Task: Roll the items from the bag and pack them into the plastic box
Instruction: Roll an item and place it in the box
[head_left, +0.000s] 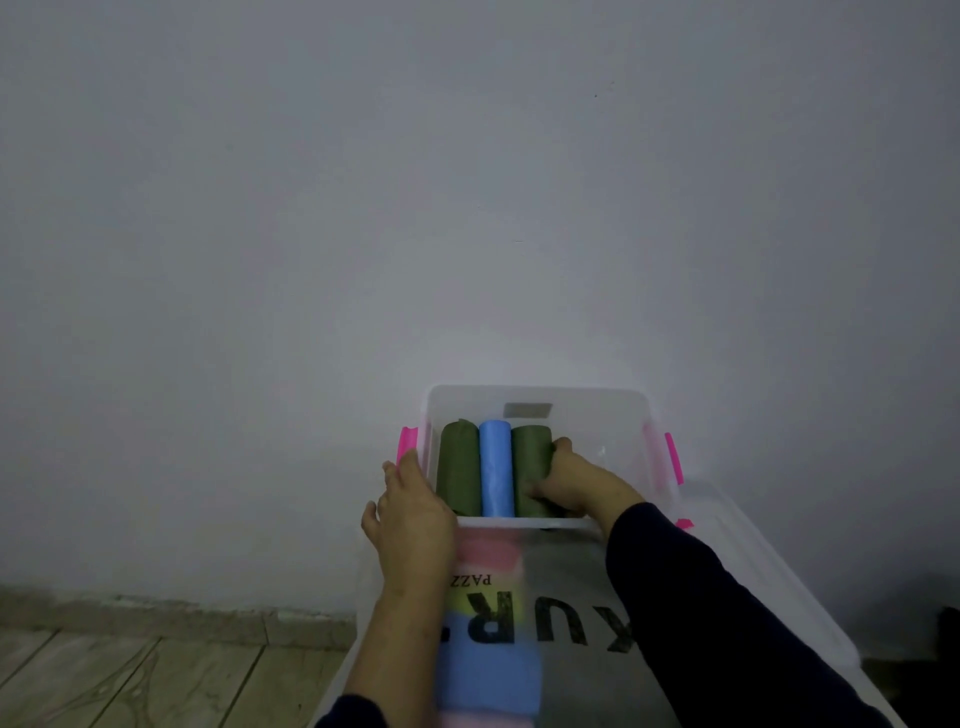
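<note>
Inside the clear plastic box (613, 415) with pink latches, I see three rolls lying side by side against its left wall: a green roll (459, 467), a blue roll (495, 470) and a second green roll (531, 462). My right hand (569, 480) curls around that second green roll, gripping it. My left hand (413, 512) rests on the box's near-left corner, fingers fairly straight. The box sits on a larger translucent lid (753, 577) over printed fabric (566, 623).

Dim plain grey wall (467, 182) above pale wood-plank floor (130, 680)
</note>
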